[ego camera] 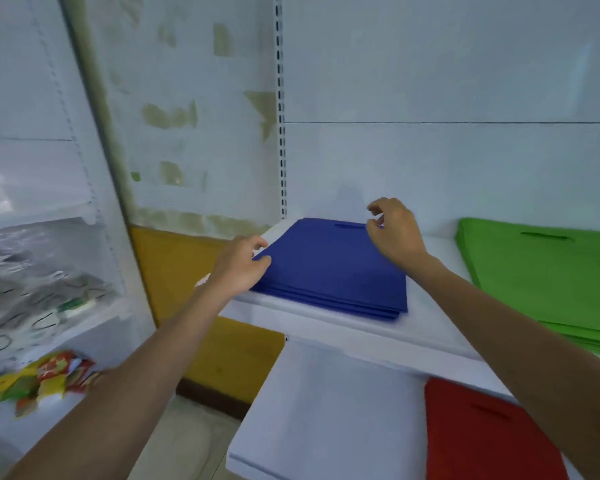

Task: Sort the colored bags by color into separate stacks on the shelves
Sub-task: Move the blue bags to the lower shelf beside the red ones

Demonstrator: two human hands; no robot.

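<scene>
Pinching left edge of blue bag stack (pixel 329 275): left hand (pixel 245 264); right hand (pixel 395 233) loosely curled, empty, above.

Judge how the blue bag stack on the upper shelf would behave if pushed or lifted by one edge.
The blue bag stack shows thin flat layers at its front edge, so it probably flops if lifted by one side. Pushed across the smooth white shelf, the layers may slide and fan out. Likely light: thin sheets with a cut-out handle.
</scene>
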